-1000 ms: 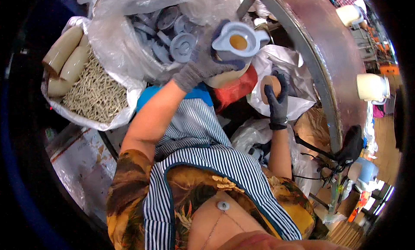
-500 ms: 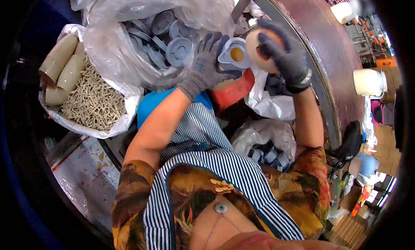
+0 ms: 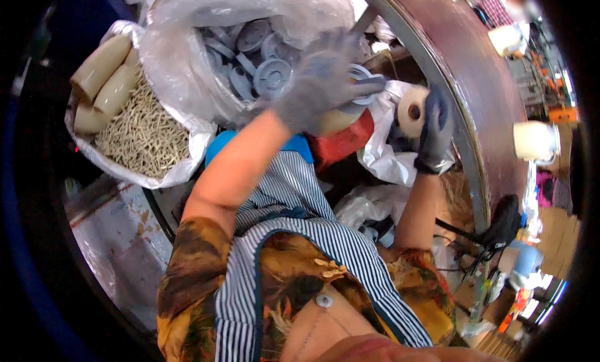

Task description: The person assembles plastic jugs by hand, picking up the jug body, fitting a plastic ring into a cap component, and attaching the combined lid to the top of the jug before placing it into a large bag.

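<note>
My right hand [image 3: 435, 127], in a grey knit glove with dark finger coating, is closed on a cream rounded shell [image 3: 409, 109] with a dark round hole. It holds the shell near the table edge. My left hand [image 3: 319, 80], gloved alike, is smeared by motion over a grey plastic collar [image 3: 360, 74]. The collar sits on a cream body [image 3: 337, 121], mostly hidden under this hand. Beside that body rests a red block-like piece [image 3: 345, 140]. Whether the left fingers grip the collar cannot be made out.
A clear plastic bag of grey round caps [image 3: 273, 77] lies ahead. At left, a white sack [image 3: 164, 179] holds small beige pegs [image 3: 147, 137] and cream shells [image 3: 103, 68]. A brown table [image 3: 481, 74] with a metal edge curves along the right, bearing cream jugs [image 3: 534, 140].
My right hand has carried the cream shell right and downward, away from the grey collar. My left hand has shifted slightly right and is now blurred over the collar.
</note>
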`<state>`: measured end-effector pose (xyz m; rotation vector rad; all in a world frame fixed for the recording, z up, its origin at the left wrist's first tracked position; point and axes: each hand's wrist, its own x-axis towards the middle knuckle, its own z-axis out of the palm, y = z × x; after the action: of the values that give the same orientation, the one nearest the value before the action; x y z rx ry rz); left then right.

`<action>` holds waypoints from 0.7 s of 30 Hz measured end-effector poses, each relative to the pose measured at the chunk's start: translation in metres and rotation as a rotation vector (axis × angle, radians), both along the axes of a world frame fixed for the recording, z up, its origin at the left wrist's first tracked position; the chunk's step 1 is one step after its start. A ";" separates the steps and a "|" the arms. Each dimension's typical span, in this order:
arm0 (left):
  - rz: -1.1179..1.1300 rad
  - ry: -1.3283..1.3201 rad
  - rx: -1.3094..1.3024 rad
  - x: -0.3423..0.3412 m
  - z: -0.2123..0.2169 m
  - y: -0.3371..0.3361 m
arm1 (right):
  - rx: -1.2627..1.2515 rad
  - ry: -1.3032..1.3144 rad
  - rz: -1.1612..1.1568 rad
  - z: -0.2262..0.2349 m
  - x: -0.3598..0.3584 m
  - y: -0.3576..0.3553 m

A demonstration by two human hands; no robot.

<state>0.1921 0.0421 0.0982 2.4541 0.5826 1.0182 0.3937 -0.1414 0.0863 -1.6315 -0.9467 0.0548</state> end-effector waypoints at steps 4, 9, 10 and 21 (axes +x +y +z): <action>0.243 0.279 0.284 0.081 -0.027 -0.029 | -0.270 -0.397 -0.096 -0.106 -0.022 -0.007; 0.064 0.192 0.254 -0.017 -0.041 0.005 | -0.709 -0.924 0.108 -0.161 -0.042 -0.004; 0.207 -0.103 0.278 -0.059 -0.061 0.019 | -0.768 -0.923 0.052 -0.145 -0.053 0.005; 0.962 -0.826 -0.834 -0.385 -0.091 -0.047 | -0.842 -0.771 0.347 -0.226 -0.135 0.260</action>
<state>-0.1930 -0.0051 0.0068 0.8395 1.5070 1.5353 0.2584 0.1184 -0.1398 -2.2859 -1.9846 0.0673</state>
